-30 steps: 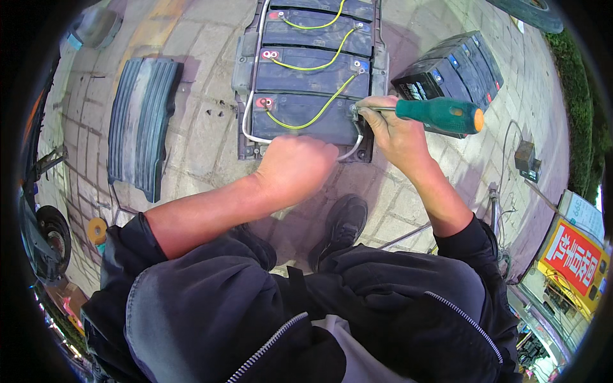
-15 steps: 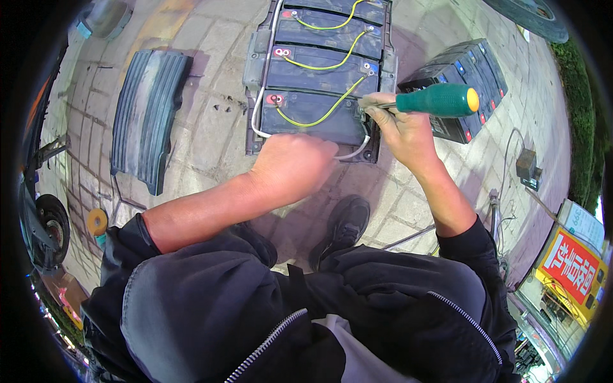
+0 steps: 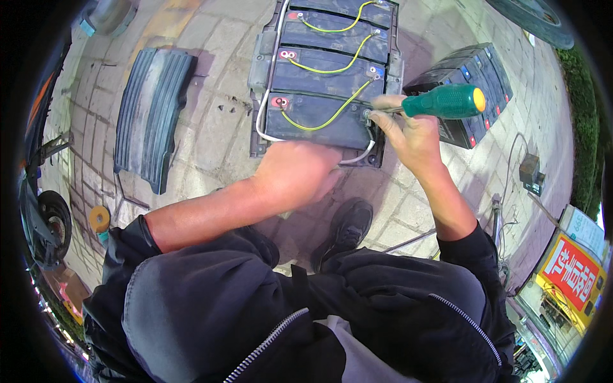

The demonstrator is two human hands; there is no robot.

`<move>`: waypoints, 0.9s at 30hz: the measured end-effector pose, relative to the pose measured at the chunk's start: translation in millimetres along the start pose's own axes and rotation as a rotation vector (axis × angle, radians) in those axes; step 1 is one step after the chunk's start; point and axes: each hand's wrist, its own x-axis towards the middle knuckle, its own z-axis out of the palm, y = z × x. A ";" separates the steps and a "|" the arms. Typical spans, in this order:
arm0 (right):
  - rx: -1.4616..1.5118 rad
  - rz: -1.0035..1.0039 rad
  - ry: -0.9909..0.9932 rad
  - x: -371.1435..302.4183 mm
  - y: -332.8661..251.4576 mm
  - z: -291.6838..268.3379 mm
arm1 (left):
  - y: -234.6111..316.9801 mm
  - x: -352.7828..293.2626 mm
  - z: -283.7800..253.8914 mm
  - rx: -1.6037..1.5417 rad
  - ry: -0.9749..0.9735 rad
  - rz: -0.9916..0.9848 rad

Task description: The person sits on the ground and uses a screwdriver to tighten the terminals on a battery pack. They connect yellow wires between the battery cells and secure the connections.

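A green screwdriver with a yellow handle end (image 3: pixel 445 102) lies across the fingers of my right hand (image 3: pixel 414 142). That hand is closed around its shaft, with thumb and fingertips at the near right terminal of the nearest black battery (image 3: pixel 319 134). My left hand (image 3: pixel 297 171) is curled at this battery's near edge, over the white cable (image 3: pixel 357 157); its fingertips and whatever they hold are hidden. Several batteries stand in a row in a dark tray (image 3: pixel 260 78), joined by yellow-green wires (image 3: pixel 332 69). Red marks sit around their left terminals.
To the left lies a ribbed dark cover (image 3: pixel 153 118). More black batteries (image 3: pixel 463 89) stand on the paving right of the tray. An orange tape roll (image 3: pixel 99 219) is at left. On the right are a small dark box with a cord (image 3: pixel 530 171) and a red-and-yellow sign (image 3: pixel 573 274).
The tray and ground have shifted slightly right and down in the picture. My left hand has lowered a little from the battery's edge. My right hand keeps the screwdriver at the same terminal.
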 end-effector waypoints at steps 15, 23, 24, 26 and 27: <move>0.076 0.033 -0.022 -1.6 5.0 -1.2 | 1.1 1.9 0.8 -0.003 -0.028 0.019; 0.005 0.024 -0.047 -4.7 5.3 -0.8 | 1.8 2.7 0.8 0.002 -0.014 0.030; -0.028 0.030 -0.052 -3.6 4.3 -1.3 | 1.3 2.2 1.4 0.006 -0.008 0.036; -0.032 -0.007 -0.065 -2.3 5.7 -1.1 | -0.2 -0.1 4.3 0.013 0.003 0.045; -0.033 -0.026 -0.073 -0.8 4.3 -0.3 | -0.7 -0.9 4.1 0.011 -0.004 0.042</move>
